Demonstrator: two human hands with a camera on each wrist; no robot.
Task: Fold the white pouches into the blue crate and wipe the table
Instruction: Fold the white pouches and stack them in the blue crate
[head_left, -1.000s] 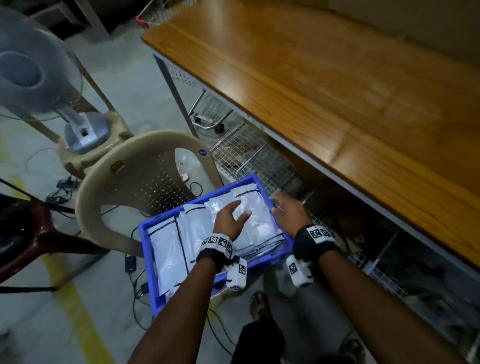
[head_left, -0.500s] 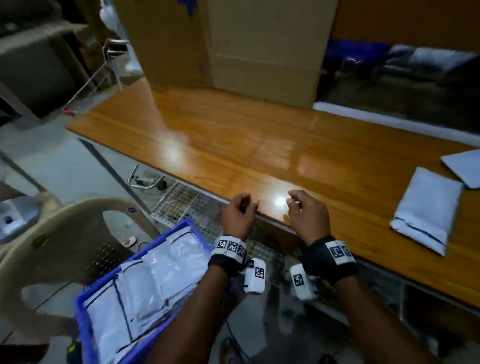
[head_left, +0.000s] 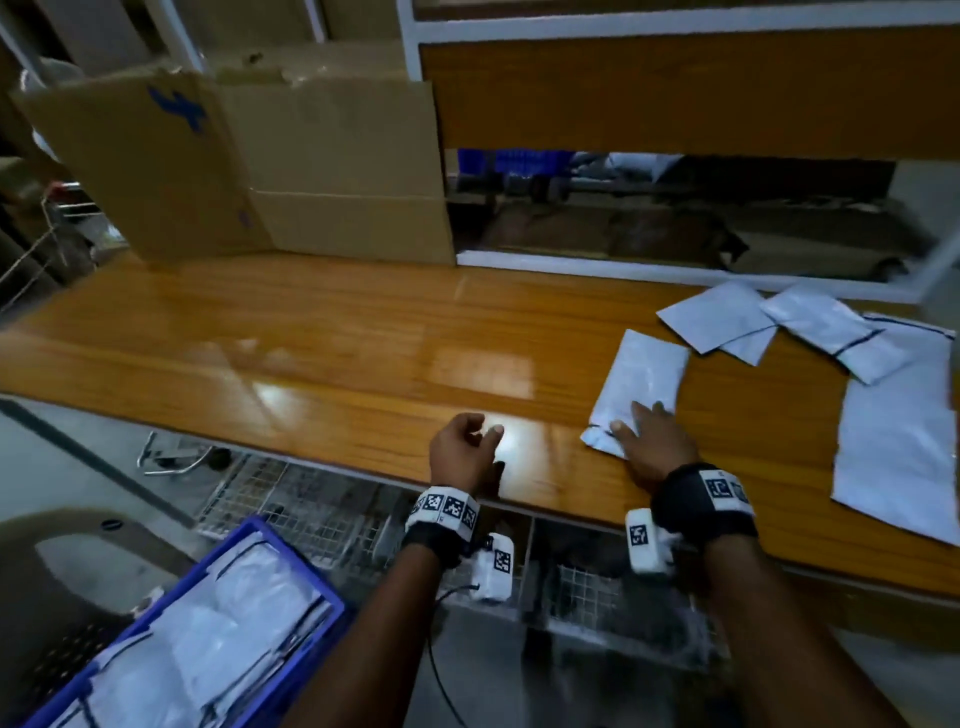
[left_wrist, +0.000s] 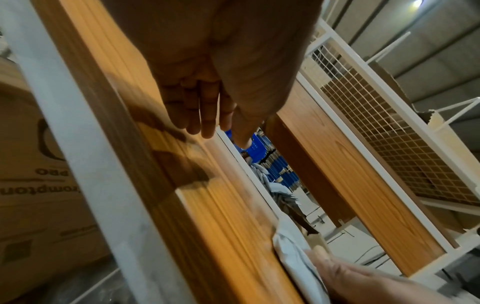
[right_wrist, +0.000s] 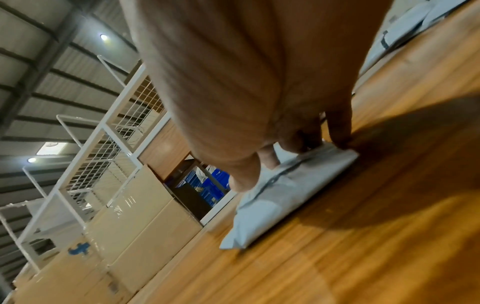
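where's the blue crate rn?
Head view, bottom left: the blue crate sits below the table edge, left of the left hand, with white pouches inside.

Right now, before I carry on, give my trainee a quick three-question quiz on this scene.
1. True or false: the left hand is holding a pouch.
2. Which hand touches the folded pouch? A) left B) right C) both
3. Fill in: the blue crate sits ____ the table top's level, at the person's left.

Key: 1 false, it hangs loosely curled and holds nothing. 2 B, the right hand rests on the pouch's near end. 3 below.
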